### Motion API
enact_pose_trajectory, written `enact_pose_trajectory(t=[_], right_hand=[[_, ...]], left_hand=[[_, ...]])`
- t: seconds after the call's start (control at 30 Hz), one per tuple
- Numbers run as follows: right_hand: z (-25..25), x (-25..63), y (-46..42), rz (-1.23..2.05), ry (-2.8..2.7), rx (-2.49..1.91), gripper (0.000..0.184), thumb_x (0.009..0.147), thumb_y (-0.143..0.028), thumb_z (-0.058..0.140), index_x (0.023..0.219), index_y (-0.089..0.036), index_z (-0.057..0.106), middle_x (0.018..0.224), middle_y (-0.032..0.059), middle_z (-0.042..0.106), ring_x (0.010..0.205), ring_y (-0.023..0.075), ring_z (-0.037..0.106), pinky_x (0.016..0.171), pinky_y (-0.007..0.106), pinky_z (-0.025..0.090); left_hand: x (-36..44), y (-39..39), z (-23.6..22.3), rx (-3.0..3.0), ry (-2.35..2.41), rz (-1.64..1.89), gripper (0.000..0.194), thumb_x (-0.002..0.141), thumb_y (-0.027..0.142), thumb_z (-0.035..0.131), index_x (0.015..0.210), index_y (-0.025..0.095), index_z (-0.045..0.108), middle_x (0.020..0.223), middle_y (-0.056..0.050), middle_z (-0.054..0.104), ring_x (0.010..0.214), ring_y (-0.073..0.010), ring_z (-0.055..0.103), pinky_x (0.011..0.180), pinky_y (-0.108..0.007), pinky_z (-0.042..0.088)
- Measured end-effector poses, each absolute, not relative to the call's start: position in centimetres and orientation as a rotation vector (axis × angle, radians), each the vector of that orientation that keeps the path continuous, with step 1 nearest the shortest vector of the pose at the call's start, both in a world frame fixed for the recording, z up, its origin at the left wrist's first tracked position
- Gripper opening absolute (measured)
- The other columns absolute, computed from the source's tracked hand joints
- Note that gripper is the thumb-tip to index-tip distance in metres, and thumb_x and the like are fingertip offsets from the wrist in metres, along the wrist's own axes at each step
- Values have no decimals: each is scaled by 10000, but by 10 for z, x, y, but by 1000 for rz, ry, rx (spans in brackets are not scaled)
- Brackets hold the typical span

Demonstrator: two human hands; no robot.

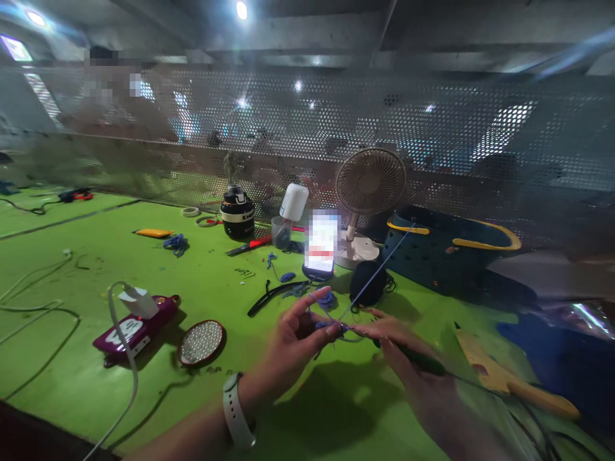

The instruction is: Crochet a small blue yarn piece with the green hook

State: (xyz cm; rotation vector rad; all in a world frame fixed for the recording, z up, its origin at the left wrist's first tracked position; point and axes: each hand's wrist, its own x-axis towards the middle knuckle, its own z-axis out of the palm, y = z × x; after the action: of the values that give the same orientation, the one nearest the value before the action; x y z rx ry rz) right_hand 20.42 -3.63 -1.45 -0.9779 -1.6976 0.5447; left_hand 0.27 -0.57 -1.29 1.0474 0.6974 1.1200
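Observation:
My left hand (298, 336), with a white watch on its wrist, pinches a small piece of blue crochet work (331, 326) above the green table (192, 282). My right hand (408, 358) is closed round a green-handled crochet hook (423, 360), whose tip meets the blue work. A thin blue yarn strand (379, 266) runs up and right from my fingers toward the dark blue basket (442, 256). A dark yarn ball (368, 282) lies just behind my hands.
A phone (321, 246) stands propped with its screen lit, beside a small beige fan (368, 192). A round mirror (200, 342), a magenta case (137, 326), a black hairband (273, 294), a black jar (237, 214), cables and a wooden tool (509, 378) lie around. A perforated screen stands behind.

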Motion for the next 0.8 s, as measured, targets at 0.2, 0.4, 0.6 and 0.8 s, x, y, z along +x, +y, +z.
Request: enact_pose_trajectory(t=[0.2, 0.4, 0.6, 0.8], right_hand=[[-11, 198, -37, 329, -1814, -902, 253, 947, -199, 546, 1090, -342, 699, 1021, -17, 767, 951, 206, 706, 1086, 505, 429], [-13, 196, -33, 189, -1888, -884, 236, 935, -210, 572, 1086, -342, 697, 1069, 7, 776, 948, 220, 723, 1052, 522, 446], [-11, 197, -34, 273, -1845, -892, 245, 967, -349, 546, 1171, -388, 676, 1140, -5, 762, 1054, 237, 713, 1072, 522, 445], [-10, 196, -33, 379, -1724, -879, 192, 955, -333, 567, 1063, -370, 721, 1031, -18, 788, 973, 226, 735, 1074, 529, 447]], left_hand=[[5, -6, -13, 1035, 721, 1164, 690, 739, 239, 811, 1361, 163, 520, 792, -33, 727, 733, -144, 642, 650, -272, 470], [6, -7, -17, 1034, 657, 1127, 673, 746, 204, 809, 1357, 180, 528, 812, -31, 742, 784, -158, 676, 752, -315, 520], [5, -8, -23, 938, 523, 1033, 733, 772, 179, 795, 1424, 221, 464, 899, -60, 771, 929, -197, 709, 921, -383, 507], [2, -9, -13, 891, 602, 1092, 467, 847, 341, 716, 1277, 182, 624, 1017, -109, 755, 943, -224, 694, 895, -388, 497]])
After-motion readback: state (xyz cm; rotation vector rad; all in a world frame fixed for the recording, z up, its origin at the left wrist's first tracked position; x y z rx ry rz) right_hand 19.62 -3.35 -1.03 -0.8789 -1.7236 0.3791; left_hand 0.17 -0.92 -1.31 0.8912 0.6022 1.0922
